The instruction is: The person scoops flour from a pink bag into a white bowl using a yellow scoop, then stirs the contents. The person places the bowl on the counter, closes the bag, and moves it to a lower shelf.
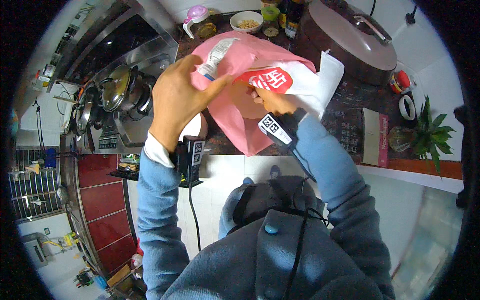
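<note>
A pink plastic bag (pixel 255 52) lies at the edge of the dark stone counter, its mouth spread toward me. Inside it, or folded over its far side, is a white woven sack with red print (pixel 300 80). My left hand (pixel 183 90) is at the bag's left side, fingers and thumb spread; its fingertips reach the pink plastic near a printed label, and whether they pinch it is unclear. My right hand (pixel 268 99) reaches into the opening with curled fingers beside the red print; what those fingers hold cannot be seen. A white rounded object (pixel 195 125) shows partly behind my left wrist.
Pots with lids (pixel 118 88) stand on the gas stove at left. Along the wall are a pink-lidded jug (pixel 197 15), a white bowl of nuts or beans (pixel 246 21) and bottles (pixel 294 18). A large lidded cooker (pixel 352 41), a box (pixel 375 137) and a potted plant (pixel 431 131) occupy the right.
</note>
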The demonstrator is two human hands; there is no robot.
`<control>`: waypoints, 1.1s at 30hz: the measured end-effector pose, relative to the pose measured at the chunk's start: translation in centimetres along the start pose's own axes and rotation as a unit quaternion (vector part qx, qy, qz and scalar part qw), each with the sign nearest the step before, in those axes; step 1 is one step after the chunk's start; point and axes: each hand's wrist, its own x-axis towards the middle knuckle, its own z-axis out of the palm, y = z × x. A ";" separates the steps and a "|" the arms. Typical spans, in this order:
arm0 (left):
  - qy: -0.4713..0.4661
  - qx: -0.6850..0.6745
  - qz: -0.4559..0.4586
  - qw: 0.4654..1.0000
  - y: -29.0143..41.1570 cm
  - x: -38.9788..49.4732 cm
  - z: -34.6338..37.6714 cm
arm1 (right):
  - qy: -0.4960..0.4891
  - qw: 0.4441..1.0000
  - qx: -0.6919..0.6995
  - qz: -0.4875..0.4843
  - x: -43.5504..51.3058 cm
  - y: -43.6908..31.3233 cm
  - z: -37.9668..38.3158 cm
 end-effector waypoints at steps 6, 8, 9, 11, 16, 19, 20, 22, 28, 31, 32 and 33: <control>0.085 -0.109 -0.334 0.933 -7.9 -10.5 -0.4 | -0.010 0.998 0.032 0.046 -1.1 0.5 -1.5; 0.083 -0.039 -0.384 0.919 -10.9 -15.1 0.9 | 0.062 0.995 0.005 0.076 -1.4 0.3 -1.6; 0.062 -0.014 -0.419 0.906 -12.1 -17.3 1.4 | 0.083 0.993 0.051 0.061 -1.5 0.1 -1.3; -0.006 -0.109 -0.463 0.880 -13.8 -20.4 2.3 | 0.085 0.995 0.016 0.052 -2.3 -0.9 -1.4; -0.104 -0.330 -0.522 0.780 -15.2 -22.0 2.9 | 0.079 0.995 -0.056 0.038 -3.4 -3.0 -0.9; -0.092 -0.477 -0.544 0.684 -15.0 -21.2 3.3 | 0.190 0.978 -0.088 0.021 -3.9 -2.9 -0.3; -0.125 -0.458 -0.516 0.713 -15.3 -20.9 3.3 | 0.157 0.983 -0.092 0.029 -4.1 -3.0 -0.2; -0.168 -0.428 -0.448 0.766 -15.6 -20.6 3.5 | 0.143 0.989 -0.032 0.006 -4.7 -3.0 0.2; -0.128 -0.458 -0.431 0.767 -13.5 -21.8 1.7 | 0.215 0.972 0.089 0.037 -6.2 -3.6 1.0; -0.184 -0.424 -0.434 0.774 -11.5 -22.4 -1.3 | 0.216 0.974 0.062 0.032 -7.1 -3.6 0.6; -0.127 -0.493 -0.420 0.752 -10.3 -22.6 -1.6 | 0.218 0.973 0.059 0.036 -7.4 -3.7 0.4; -0.155 -0.491 -0.445 0.732 -9.5 -22.6 -2.1 | 0.214 0.975 0.053 0.032 -7.6 -3.8 0.4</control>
